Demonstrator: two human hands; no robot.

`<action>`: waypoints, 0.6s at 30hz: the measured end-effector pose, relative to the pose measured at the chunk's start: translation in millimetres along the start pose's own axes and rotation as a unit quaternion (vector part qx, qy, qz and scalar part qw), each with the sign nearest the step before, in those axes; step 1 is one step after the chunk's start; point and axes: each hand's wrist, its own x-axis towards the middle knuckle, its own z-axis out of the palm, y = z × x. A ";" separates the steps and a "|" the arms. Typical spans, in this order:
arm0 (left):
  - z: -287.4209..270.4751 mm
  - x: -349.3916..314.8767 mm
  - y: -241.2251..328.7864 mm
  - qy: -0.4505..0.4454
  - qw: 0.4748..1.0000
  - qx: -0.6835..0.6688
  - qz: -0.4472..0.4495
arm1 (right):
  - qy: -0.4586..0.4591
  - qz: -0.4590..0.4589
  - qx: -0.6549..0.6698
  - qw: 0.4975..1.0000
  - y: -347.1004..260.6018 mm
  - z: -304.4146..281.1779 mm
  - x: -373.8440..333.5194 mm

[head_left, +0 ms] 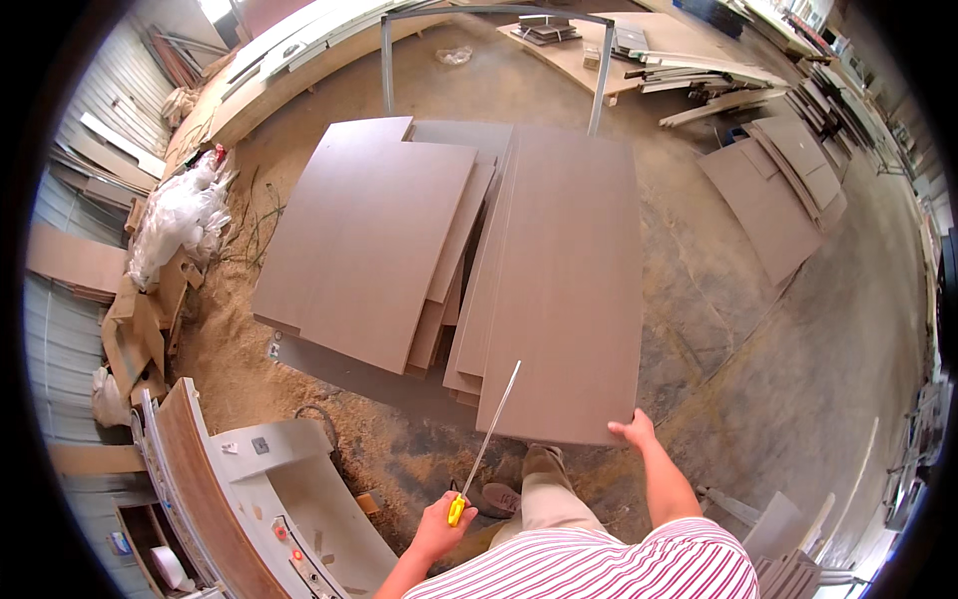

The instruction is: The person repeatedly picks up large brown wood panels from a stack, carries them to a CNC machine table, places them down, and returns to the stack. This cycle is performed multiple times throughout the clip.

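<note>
My left hand [439, 525] is closed around a yellow-handled tool [489, 435] with a long, thin metal shaft. That shaft points up and away, its tip over the near part of a long brown board [564, 280]. At the board's near right corner, my right hand [636, 430] grips the edge with the thumb on top; the fingers beneath are partly hidden. The board lies on a stack of similar boards, whose left edges fan out a little. Beside it on the left is another stack of wide brown boards [369, 240], with uneven edges.
A grey metal frame [387, 65] rises behind the stacks. White machine [299, 479] stands near left, with buttons on its panel. Sawdust and a plastic heap [185, 215] lie further left. More brown boards [773, 195] rest on the floor at right; timber strips [709, 75] are piled behind.
</note>
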 end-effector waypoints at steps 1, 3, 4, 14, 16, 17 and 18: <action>2.3 -3.7 -6.0 0.003 1.000 0.001 0.008 | 0.010 -0.006 -0.023 1.000 27.8 -1.1 -5.6; 7.2 -10.1 -14.3 0.009 1.000 -0.016 0.015 | 0.011 -0.012 -0.020 1.000 28.9 -10.1 -50.4; 11.1 -12.8 -12.7 0.009 0.999 -0.034 0.019 | 0.013 -0.013 -0.019 1.000 21.2 -19.0 -82.1; 40.9 -9.6 35.9 0.034 0.932 -0.137 0.335 | -0.038 -0.269 -0.044 0.961 -187.1 5.7 -270.4; 27.1 -10.6 38.1 0.126 0.930 -0.142 0.316 | -0.061 -0.310 -0.016 0.949 -210.9 31.9 -266.6; 18.3 -12.3 33.0 0.125 0.929 -0.162 0.309 | -0.082 -0.341 0.023 0.936 -221.1 43.2 -270.6; 10.4 -13.4 28.0 0.123 0.927 -0.182 0.303 | -0.097 -0.361 0.046 0.926 -229.2 57.4 -269.1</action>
